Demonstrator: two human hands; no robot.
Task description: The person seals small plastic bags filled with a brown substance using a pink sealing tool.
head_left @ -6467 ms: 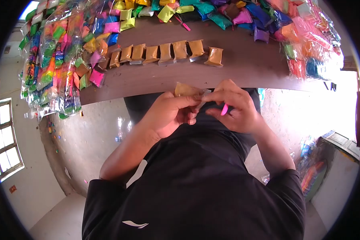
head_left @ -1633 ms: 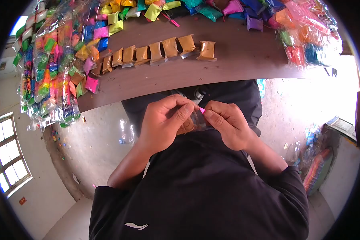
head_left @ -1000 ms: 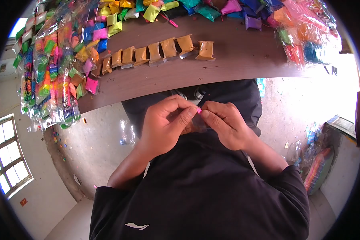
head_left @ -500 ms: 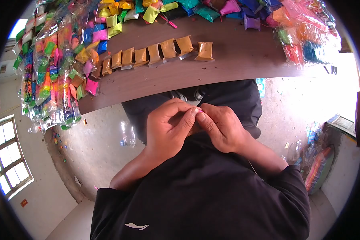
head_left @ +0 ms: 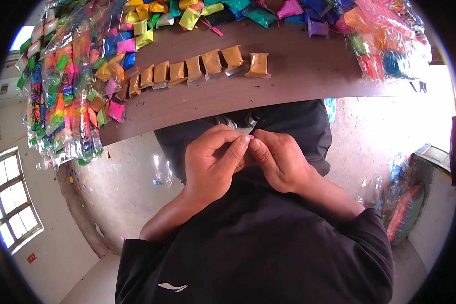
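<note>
My left hand (head_left: 213, 159) and my right hand (head_left: 283, 159) meet over my lap, in front of the table edge. Both are closed in a pinch, thumbs and forefingers almost touching. Between the fingertips shows a tiny pink piece (head_left: 252, 137), perhaps soft clay; most of it is hidden. On the table (head_left: 299, 76) beyond, several brown clay packets (head_left: 211, 62) lie in a slightly curved row. One brown packet (head_left: 259, 65) lies a little apart at the row's right end.
Colourful packets (head_left: 190, 17) are heaped along the table's far side. Clear bags of packets (head_left: 66, 96) hang over the left edge, and more bags (head_left: 385, 45) lie at the right. Plastic wrappers (head_left: 162, 169) litter the floor.
The hands stay together in nearly the same place, with only a slight shift at the fingertips around the pink piece. The packets on the table have not moved.
</note>
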